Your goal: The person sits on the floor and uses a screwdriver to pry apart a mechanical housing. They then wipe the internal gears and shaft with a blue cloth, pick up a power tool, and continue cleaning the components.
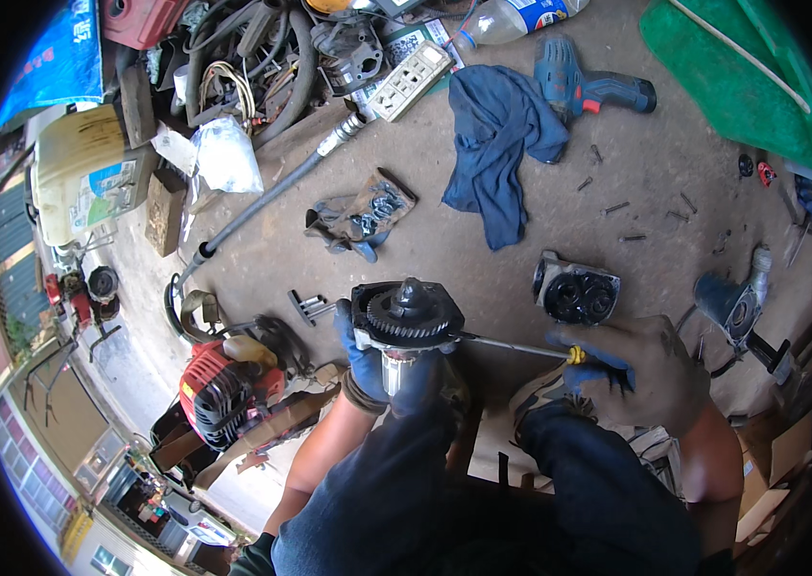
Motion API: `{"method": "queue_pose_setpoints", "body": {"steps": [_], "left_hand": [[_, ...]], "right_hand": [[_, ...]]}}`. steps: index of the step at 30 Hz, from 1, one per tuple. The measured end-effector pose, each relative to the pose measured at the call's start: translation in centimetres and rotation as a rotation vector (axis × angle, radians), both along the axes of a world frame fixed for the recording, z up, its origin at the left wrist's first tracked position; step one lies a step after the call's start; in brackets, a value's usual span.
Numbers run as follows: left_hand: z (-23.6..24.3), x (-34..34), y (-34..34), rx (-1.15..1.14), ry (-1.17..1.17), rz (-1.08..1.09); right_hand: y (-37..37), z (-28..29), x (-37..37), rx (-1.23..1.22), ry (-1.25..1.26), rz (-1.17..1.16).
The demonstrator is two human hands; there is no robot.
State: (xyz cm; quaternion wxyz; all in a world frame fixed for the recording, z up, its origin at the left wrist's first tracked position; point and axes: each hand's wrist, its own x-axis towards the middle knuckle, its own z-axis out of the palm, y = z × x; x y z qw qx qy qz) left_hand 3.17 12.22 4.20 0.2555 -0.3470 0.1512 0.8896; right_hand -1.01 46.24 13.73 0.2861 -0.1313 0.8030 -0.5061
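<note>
One gear housing (444, 313) held front and centre, toothed wheel (412, 331) up, left hand (366, 369) wrapped round its left side; right hand (644, 376) curled round a yellow-handled screwdriver (521, 348), its shaft reaching the housing's right edge; blue rag (494, 120) and cordless drill (569, 82) on the floor (478, 274) beyond

Concrete floor (492, 278) (brownish), daylight, building windows (39, 473)
</note>
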Motion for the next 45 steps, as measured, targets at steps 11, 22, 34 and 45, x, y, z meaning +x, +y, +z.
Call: {"method": "queue_pose_setpoints", "body": {"steps": [11, 22, 34, 45], "left_hand": [[0.1, -0.7, 1.5, -0.118, 0.171, -0.291], [-1.0, 0.7, 1.8, 0.072, 0.126, -0.077], [-0.8, 0.1, 1.9, 0.217, -0.036, 0.074], [-0.2, -0.2, 2.1, 0.418, -0.114, 0.083]], "right_hand": [[-1.2, 0.7, -1.0, 0.047, -0.056, 0.014], [-2.4, 1.5, 0.4, 0.230, 0.035, 0.039], [0.7, 0.0, -0.5, 0.158, -0.193, 0.015], [0.0, -1.2, -0.3, 0.076, -0.137, -0.013]]}}
